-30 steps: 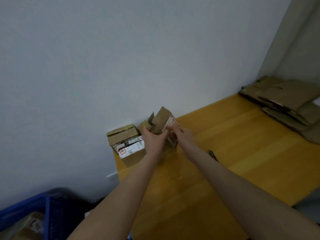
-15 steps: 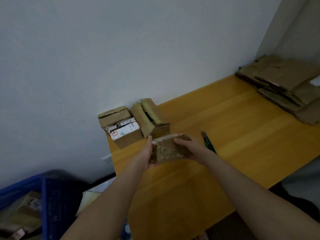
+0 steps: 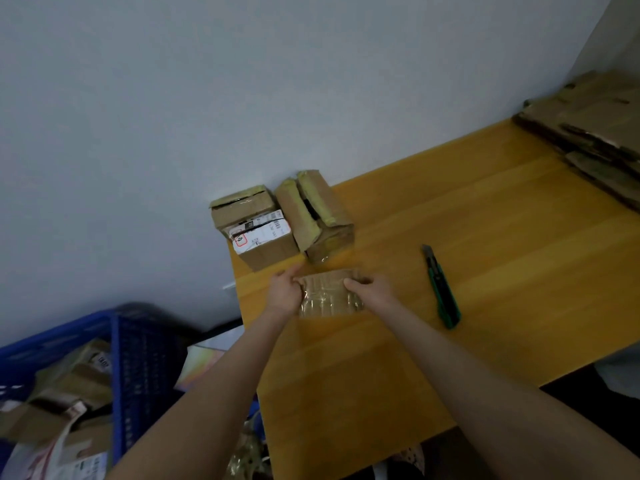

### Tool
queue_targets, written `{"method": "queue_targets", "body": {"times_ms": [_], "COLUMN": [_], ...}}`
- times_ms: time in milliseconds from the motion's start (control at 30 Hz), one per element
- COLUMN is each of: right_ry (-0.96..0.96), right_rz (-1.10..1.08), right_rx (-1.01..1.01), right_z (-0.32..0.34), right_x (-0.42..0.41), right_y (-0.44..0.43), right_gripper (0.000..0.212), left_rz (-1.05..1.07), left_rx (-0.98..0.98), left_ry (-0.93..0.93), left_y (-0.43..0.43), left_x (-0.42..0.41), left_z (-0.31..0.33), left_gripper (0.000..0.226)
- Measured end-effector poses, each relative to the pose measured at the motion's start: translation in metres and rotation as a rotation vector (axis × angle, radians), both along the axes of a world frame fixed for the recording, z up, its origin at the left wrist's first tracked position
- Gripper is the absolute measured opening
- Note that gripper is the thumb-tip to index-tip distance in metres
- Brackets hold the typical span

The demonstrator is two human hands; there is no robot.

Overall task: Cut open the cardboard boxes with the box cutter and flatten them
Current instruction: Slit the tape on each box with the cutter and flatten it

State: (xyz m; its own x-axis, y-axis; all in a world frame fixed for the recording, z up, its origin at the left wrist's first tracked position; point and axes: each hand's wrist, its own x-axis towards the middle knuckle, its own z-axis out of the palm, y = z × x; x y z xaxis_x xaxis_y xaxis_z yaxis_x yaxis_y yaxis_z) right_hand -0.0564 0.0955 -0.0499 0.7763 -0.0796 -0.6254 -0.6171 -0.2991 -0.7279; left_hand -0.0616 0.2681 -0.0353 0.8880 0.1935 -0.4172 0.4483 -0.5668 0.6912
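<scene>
A small taped cardboard box sits low on the yellow wooden table between my hands. My left hand grips its left end and my right hand grips its right end, fingers curled over the top. The green box cutter lies on the table to the right of my right hand, apart from it. Two more taped boxes stand against the wall: one with a white label and one with yellow tape.
A stack of flattened cardboard lies at the table's far right. A blue crate holding several boxes and packaging stands on the floor to the left. The grey wall runs behind the table.
The box was held up and partly unfolded near the wall; both hands have brought it down toward me onto the table. The view has tilted down, showing the cutter.
</scene>
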Motion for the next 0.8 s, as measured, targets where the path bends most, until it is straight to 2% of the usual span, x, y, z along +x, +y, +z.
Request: {"method": "queue_targets", "body": {"times_ms": [67, 133, 200, 233, 300, 367, 467, 533, 667, 800], "right_ry": [-0.017, -0.038, -0.058, -0.06, -0.076, -0.106, -0.142, -0.107, 0.069, -0.059], "right_rz": [0.031, 0.086, 0.135, 0.154, 0.177, 0.186, 0.244, 0.27, 0.339, 0.384], "right_rx": [-0.054, -0.095, -0.118, -0.118, -0.143, -0.251, -0.593, -0.741, -0.776, -0.853], "right_z": [-0.002, -0.002, -0.004, -0.004, -0.005, -0.007, -0.016, -0.027, -0.052, -0.059], "right_x": [0.003, 0.005, 0.005, 0.004, 0.002, 0.0, -0.004, -0.005, -0.011, -0.017], "right_y": [0.002, 0.005, 0.01, 0.011, 0.008, -0.008, -0.048, -0.075, -0.1, -0.099], "right_gripper": [0.047, 0.043, 0.036, 0.033, 0.034, 0.04, 0.047, 0.052, 0.058, 0.036], "left_rz": [-0.096, -0.378, -0.673, -0.745, -0.753, -0.719, -0.69, -0.74, -0.773, -0.735], "left_rx": [0.103, 0.346, 0.638, 0.749, 0.896, 0.98, 0.911, 0.833, 0.753, 0.618], "left_ry": [-0.159, -0.261, -0.162, -0.088, -0.02, -0.047, -0.088, -0.085, -0.082, -0.101], "left_y": [-0.006, -0.014, -0.021, -0.024, -0.03, -0.039, -0.053, -0.063, -0.061, -0.05], "left_x": [-0.007, -0.015, -0.019, -0.02, -0.022, -0.02, -0.013, -0.008, 0.001, 0.005], "left_z": [0.012, 0.018, 0.011, 0.005, -0.005, -0.01, -0.011, -0.016, -0.027, -0.032], "left_gripper": [0.043, 0.049, 0.082, 0.096, 0.108, 0.109, 0.109, 0.111, 0.113, 0.117]}}
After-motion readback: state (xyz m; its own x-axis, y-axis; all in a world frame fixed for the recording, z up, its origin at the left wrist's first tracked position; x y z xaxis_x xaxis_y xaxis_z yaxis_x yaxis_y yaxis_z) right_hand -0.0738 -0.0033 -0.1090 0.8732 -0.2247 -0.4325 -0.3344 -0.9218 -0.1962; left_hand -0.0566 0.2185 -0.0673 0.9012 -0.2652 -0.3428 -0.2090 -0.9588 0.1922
